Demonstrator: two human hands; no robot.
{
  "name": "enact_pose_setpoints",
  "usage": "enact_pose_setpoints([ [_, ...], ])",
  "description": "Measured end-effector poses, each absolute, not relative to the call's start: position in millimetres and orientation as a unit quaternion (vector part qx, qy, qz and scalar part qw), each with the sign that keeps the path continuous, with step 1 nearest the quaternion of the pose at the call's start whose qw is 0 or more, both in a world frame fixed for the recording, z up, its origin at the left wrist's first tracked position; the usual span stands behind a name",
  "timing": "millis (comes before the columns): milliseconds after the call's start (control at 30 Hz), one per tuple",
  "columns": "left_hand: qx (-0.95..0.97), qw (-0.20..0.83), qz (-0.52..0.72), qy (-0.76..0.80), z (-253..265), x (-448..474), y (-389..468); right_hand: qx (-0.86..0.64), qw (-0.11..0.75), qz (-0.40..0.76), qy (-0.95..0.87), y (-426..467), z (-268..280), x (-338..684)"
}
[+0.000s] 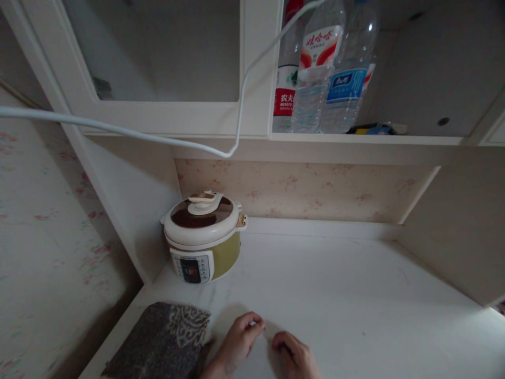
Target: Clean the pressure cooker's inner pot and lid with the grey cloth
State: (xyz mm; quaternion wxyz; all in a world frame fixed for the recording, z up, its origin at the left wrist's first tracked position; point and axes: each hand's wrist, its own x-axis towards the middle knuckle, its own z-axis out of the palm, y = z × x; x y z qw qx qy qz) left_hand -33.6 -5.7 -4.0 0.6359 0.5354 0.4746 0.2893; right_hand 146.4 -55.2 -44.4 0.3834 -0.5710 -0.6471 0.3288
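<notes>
Low in the middle of the head view, my left hand (242, 337) is over the white countertop (335, 295), its fingers curled and thumb tip close to the index finger. No object shows in it. A short gap to the right, my right hand (296, 355) is curled into a loose fist, also with nothing visible in it. A folded grey-brown cloth (158, 339) with a pale scroll pattern lies just left of my left hand. Farther back stands a white and green electric pressure cooker (203, 237), its lid on and its control panel facing forward.
Above the counter hangs a white cabinet (173, 120); its open right section holds several plastic bottles (315, 68) and some small items (376, 129). A white cable (158, 138) crosses in front of the cabinet. Side panels bound the counter left and right.
</notes>
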Motion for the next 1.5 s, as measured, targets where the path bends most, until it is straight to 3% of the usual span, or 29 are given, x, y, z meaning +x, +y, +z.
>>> enact_pose_setpoints([
  [1500,0.555,0.608,0.31,0.475,-8.4,-30.9,-4.8,-0.576,0.405,0.317,-0.635,-58.1,-44.0,144.9],
])
